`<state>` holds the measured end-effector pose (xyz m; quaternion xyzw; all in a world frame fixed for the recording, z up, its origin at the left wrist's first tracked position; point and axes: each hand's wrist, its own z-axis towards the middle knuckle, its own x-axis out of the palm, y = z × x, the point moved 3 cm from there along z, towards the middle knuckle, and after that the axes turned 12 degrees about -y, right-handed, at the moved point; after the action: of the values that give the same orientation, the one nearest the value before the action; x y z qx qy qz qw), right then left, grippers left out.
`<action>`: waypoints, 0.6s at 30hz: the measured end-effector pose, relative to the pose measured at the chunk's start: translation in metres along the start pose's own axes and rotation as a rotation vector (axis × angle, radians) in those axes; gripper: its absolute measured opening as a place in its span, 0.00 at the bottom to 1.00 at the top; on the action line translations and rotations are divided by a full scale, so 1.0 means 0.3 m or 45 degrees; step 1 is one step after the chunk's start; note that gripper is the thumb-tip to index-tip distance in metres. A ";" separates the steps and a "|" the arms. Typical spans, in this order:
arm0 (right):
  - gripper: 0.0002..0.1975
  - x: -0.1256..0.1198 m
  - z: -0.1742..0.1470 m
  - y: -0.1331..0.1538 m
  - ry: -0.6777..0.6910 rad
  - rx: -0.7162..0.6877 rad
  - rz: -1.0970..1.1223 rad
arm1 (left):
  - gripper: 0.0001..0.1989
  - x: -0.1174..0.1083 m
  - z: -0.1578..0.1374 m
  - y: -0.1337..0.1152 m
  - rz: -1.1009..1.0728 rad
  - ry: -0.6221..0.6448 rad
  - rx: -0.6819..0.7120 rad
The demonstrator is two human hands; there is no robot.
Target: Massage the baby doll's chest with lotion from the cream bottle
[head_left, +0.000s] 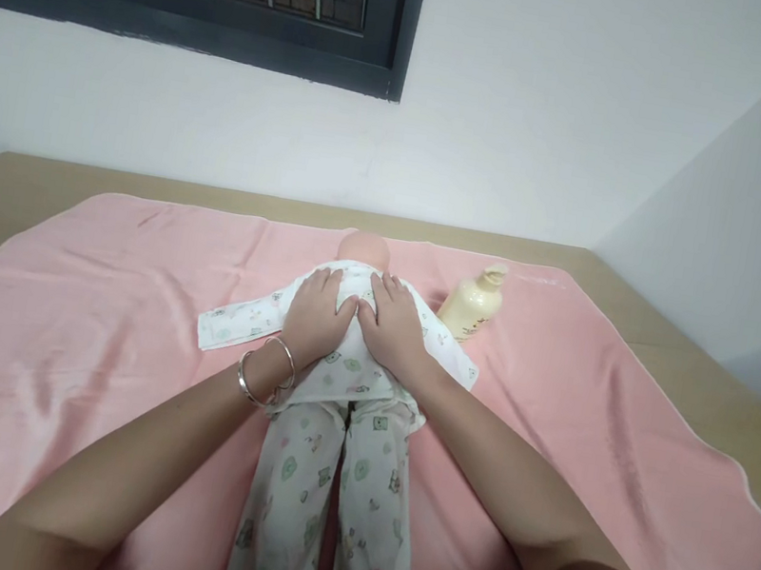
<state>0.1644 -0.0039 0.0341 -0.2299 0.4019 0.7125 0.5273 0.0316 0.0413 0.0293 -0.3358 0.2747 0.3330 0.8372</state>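
Observation:
A baby doll [359,373] in white printed clothes lies on a pink sheet [166,270], its bald head [364,250] at the far end and its trouser legs toward me. My left hand [319,314] rests flat on the left of its upper body, a silver bangle round the wrist. On the right of the upper body lies my right hand [394,326], also flat with fingers stretched out. The two thumbs nearly meet in the middle. Neither hand grips anything. The doll's face is not visible.
A cream pump bottle [471,304] leans on the sheet, just beyond the doll's right-hand sleeve. Under the sheet is a wooden surface [670,370] that shows at the edges. Behind it stand a white wall [506,131] and a dark-framed barred window [178,12].

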 end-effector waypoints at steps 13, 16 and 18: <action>0.28 -0.014 0.004 0.004 0.001 -0.039 -0.031 | 0.23 -0.013 0.004 -0.001 0.081 -0.004 0.076; 0.28 -0.011 0.003 0.004 0.009 -0.042 -0.037 | 0.23 -0.015 0.003 -0.004 0.090 -0.017 0.080; 0.28 -0.009 0.001 0.005 0.008 -0.044 -0.045 | 0.23 -0.016 0.001 -0.007 0.092 -0.022 0.074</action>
<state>0.1639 -0.0053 0.0369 -0.2483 0.3872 0.7091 0.5343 0.0302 0.0386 0.0337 -0.2983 0.2891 0.3578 0.8363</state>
